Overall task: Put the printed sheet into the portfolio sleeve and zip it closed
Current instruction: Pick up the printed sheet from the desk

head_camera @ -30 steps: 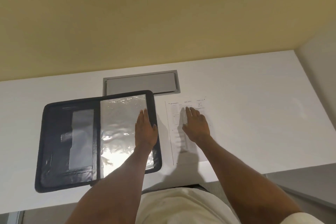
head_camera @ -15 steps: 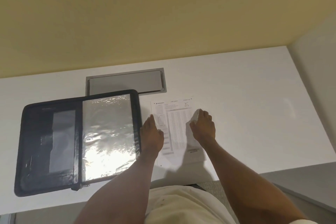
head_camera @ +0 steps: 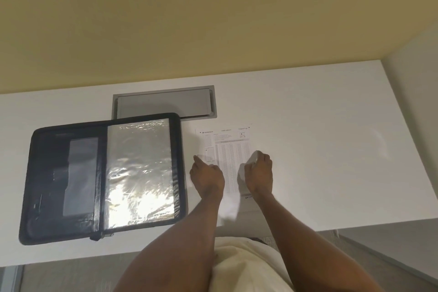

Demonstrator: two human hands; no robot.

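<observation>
Both forearms reached forward over the white desk (head_camera: 320, 149), and we placed our hands on the printed sheet (head_camera: 231, 156), our landmark here. Our left hand (head_camera: 206, 176) lay at the sheet's left edge, fingers curled loosely with one fingertip extended onto the margin, gripping nothing that we could see. Our right hand (head_camera: 259, 174) pinched the sheet's right edge, which curled up against the fingers. The sheet lay flat otherwise, printed side up. To the left of the sheet, just beside it, the portfolio (head_camera: 104, 178) lay open, its clear sleeve (head_camera: 139, 170) facing up on the half nearer the sheet. Beyond the sheet and to its left sat a grey recessed panel (head_camera: 163, 104). Half a second earlier both hands had held the same places on the sheet; a second earlier the left hand had rested on the sleeve
</observation>
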